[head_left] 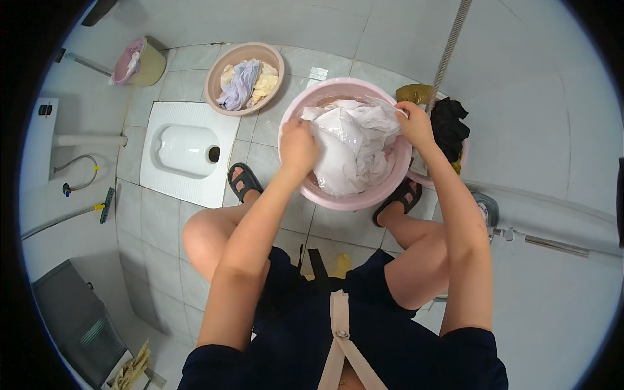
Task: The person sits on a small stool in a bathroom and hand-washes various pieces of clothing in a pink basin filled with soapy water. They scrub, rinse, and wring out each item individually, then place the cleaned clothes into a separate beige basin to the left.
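Observation:
A pink wash basin [305,192] stands on the tiled floor between my feet, full of wet white cloth [354,140]. My left hand [298,146] is closed on the cloth at the basin's left side. At the basin's upper right rim, my right hand [413,123] grips another part of the same cloth. The cloth is bunched and stretched between the two hands.
A beige basin [221,97] with lilac and pale yellow laundry sits behind to the left. Another basin with dark clothes [450,127] stands to the right. A white squat toilet [188,153], a pink bin [136,62], a brush [107,205] and a metal hose [448,52] are around.

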A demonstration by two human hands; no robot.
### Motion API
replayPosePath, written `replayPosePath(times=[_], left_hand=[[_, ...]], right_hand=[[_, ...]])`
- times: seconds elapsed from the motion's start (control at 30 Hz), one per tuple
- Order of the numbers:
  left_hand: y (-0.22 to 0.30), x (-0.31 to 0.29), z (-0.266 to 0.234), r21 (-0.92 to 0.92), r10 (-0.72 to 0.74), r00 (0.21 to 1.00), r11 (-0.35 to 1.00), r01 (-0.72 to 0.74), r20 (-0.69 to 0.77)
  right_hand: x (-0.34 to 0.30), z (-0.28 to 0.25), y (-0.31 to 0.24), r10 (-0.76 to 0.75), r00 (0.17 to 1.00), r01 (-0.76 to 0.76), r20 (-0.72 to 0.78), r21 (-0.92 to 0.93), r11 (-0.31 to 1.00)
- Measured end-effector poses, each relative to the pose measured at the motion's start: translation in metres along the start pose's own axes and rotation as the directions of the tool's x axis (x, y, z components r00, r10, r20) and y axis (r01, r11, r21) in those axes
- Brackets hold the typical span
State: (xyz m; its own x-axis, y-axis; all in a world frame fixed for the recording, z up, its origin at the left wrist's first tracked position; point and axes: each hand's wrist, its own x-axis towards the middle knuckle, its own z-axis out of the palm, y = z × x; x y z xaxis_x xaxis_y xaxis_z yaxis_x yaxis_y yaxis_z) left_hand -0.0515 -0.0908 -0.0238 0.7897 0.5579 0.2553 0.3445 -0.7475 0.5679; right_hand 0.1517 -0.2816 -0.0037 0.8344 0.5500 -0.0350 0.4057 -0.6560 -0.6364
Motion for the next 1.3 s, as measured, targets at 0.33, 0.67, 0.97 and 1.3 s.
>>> replayPosePath(times=[0.33,0.67,0.97,1.3], left_hand=[[-0.022,-0.049,0.089,0.208,-0.205,0.689,0.975,0.080,0.695],[-0.021,0.012,0.049,0.271,-0.116,0.620,0.949,-0.161,0.776],[0.030,-0.003,0.060,-0.040,0.598,0.549,0.697,-0.716,0.584],[-0.049,-0.005,0.082,0.177,-0.123,0.760,0.984,0.011,0.638]], right_hand=[[-0.045,0.022,-0.013,-0.284,0.894,0.290,0.347,0.034,0.956],[0.006,0.120,0.009,-0.019,0.798,0.288,0.603,-0.353,0.890],[0.041,0.046,-0.010,-0.259,0.782,0.402,0.566,-0.141,0.905],[-0.041,0.046,0.009,0.145,0.654,0.227,0.743,-0.375,0.899]])
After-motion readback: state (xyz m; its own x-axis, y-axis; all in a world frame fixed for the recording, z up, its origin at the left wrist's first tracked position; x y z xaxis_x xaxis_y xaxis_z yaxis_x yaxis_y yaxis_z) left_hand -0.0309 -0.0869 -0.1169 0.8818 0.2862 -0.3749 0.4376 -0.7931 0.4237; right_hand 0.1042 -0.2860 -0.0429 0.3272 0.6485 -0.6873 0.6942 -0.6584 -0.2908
